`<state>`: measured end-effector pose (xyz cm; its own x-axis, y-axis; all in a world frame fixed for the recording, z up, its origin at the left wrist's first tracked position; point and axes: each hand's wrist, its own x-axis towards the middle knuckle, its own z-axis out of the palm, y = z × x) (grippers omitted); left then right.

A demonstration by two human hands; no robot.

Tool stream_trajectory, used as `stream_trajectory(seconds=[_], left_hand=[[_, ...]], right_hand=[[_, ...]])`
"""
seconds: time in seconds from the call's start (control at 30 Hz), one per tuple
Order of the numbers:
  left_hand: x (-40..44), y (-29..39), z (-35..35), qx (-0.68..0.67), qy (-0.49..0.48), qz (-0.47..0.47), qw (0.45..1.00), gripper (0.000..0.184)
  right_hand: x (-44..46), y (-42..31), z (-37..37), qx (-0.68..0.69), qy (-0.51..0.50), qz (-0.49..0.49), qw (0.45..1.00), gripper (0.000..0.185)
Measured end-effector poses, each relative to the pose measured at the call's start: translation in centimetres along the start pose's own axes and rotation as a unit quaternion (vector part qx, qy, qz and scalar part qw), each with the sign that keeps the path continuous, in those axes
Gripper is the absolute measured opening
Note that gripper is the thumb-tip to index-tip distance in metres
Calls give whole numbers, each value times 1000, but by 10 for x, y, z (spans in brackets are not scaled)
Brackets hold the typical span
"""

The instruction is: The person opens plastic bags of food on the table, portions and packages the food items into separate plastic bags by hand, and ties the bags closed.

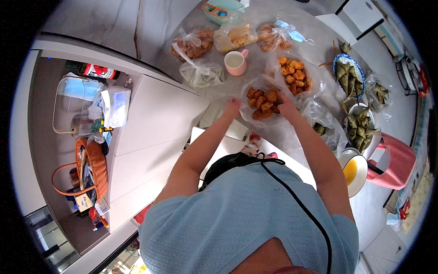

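An open clear plastic bag [246, 114] of browned fried balls [263, 102] lies on the grey table near its front edge. At the bag's left rim is my left hand [233, 106], its fingers closed on the plastic. My right hand [287, 106] is at the opposite rim, fingers also closed on the bag. Just behind my right hand, another open bag holds lighter orange fried pieces [294, 75]. A pink mug [235, 63] stands behind and left of the brown balls.
Knotted bags [194, 43] of food lie at the back. To the right are a blue-rimmed basket [349, 75] and a bowl [360, 130] of leaf-wrapped bundles, a pot [353, 171] with yellow liquid and a pink chair [399, 162]. Left are cabinet drawers [159, 123] and a wicker basket [98, 169].
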<state>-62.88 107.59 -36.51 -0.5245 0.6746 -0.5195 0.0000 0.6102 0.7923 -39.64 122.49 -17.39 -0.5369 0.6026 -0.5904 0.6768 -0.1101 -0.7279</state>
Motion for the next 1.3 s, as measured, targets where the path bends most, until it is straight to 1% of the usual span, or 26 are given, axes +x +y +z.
stream_trajectory(seconds=[0.03,0.07,0.1,0.13,0.17,0.2,0.23,0.27,0.3,0.33,0.37,0.4,0.43,0.47,0.5,0.63,0.7,0.73,0.8,0.9,1.0,1.03,1.1,1.17,1.23,1.3], left_hand=[[-15,23,-27,286,-12,205,936,26],[-34,50,-37,424,-31,292,857,25],[-54,79,-48,537,-23,384,751,24],[-77,106,-50,229,-2,165,959,23],[-89,119,-51,-121,20,-86,989,22],[-89,112,-51,-121,19,-86,989,22],[-88,105,-53,7,37,-38,999,23],[-86,100,-54,135,54,13,989,24],[-99,114,-52,136,53,13,989,24],[-123,142,-49,235,138,215,938,28],[-135,159,-44,320,213,406,829,32],[-130,159,-37,321,211,407,829,32],[-121,160,-29,335,96,400,848,37],[-114,161,-21,344,-20,388,855,41],[-112,164,-11,344,-22,389,854,41],[-87,160,16,446,38,366,816,41],[-66,141,22,480,61,346,804,41],[-58,134,20,478,82,360,797,41],[-51,128,12,478,99,376,788,42],[-54,135,-3,449,80,368,810,41],[-69,150,-6,464,71,376,798,39],[-74,156,-3,444,53,419,790,39],[-75,158,5,422,33,460,781,39],[-72,159,14,447,24,471,760,41],[-66,153,18,452,30,447,771,41],[-61,150,20,458,37,424,780,41]], right_hand=[[-4,-4,-1,1,0,0,1000,65],[-9,-8,-2,-4,37,-5,999,63],[-11,-9,-2,-8,74,-10,997,62],[-5,-1,-2,-7,74,-9,997,62],[5,11,-1,-54,77,-18,995,60],[5,14,0,-77,79,-21,994,59],[5,16,0,-99,80,-25,991,58],[3,19,2,-198,36,-69,977,54],[-5,17,5,-294,-11,-112,949,51],[-15,15,10,-293,-11,-112,950,51],[-27,12,16,-365,-60,-132,920,48],[-39,7,22,-433,-109,-152,882,46],[-51,-3,27,-430,-108,-151,883,46],[-62,-14,32,-487,-125,-161,849,44],[-71,-18,35,-541,-141,-171,811,43],[-75,-4,33,-485,-99,-218,841,44],[-69,-6,25,-526,-118,-133,832,53],[-65,2,23,-523,-117,-131,834,53],[-55,19,20,-410,98,-145,895,62],[-41,23,10,-321,152,-88,931,66],[-42,24,7,-263,176,-139,939,64],[-41,25,6,-262,176,-138,939,64],[-42,29,6,-352,108,-186,911,62],[-47,31,9,-401,110,-186,890,61],[-57,23,9,-451,112,-186,866,60],[-68,7,3,-491,78,-105,861,58]])
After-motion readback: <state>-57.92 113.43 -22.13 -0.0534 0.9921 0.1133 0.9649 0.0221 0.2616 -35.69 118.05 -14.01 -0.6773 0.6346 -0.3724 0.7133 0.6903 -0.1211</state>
